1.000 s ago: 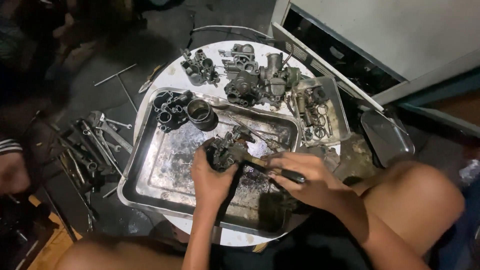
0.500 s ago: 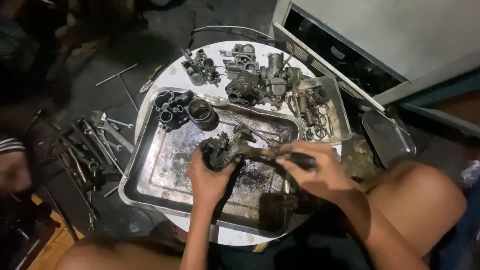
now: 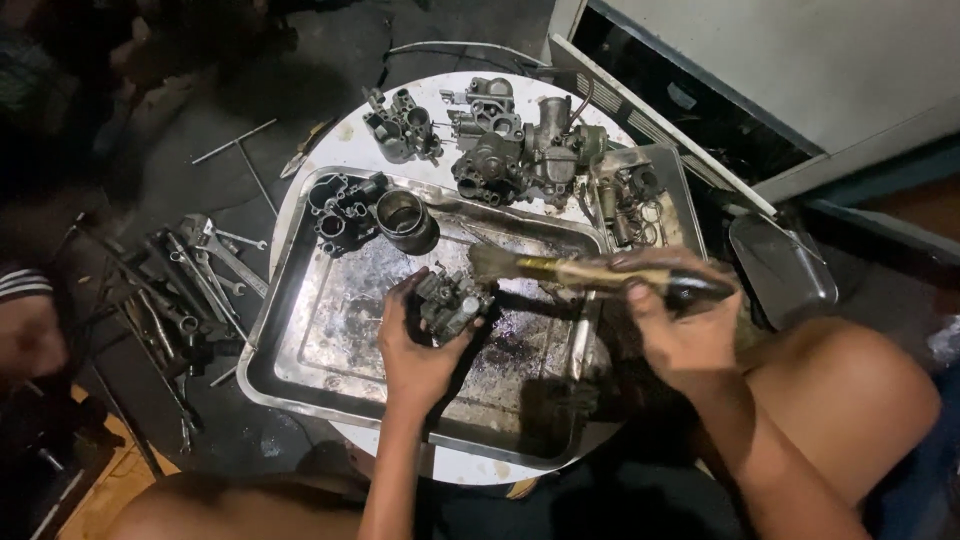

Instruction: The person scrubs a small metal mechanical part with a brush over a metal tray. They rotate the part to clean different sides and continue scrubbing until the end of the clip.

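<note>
My left hand (image 3: 415,345) grips a small dark carburetor body (image 3: 452,303) over a large steel tray (image 3: 300,350) wet with dark liquid. My right hand (image 3: 680,325) holds a paint brush (image 3: 560,270) by its dark handle. The brush lies level, bristles pointing left, just above and to the right of the carburetor body and not touching it.
The tray sits on a round white table (image 3: 340,135). A metal cup (image 3: 405,215) and a black part (image 3: 340,205) stand in the tray's far left corner. Several carburetor parts (image 3: 500,150) and a small tray of bits (image 3: 640,195) lie behind. Wrenches (image 3: 190,280) litter the floor left; another person's arm (image 3: 25,320) is there.
My right hand has pulled the brush up and to the right, off the carburetor body. My left hand keeps the part in about the same place.
</note>
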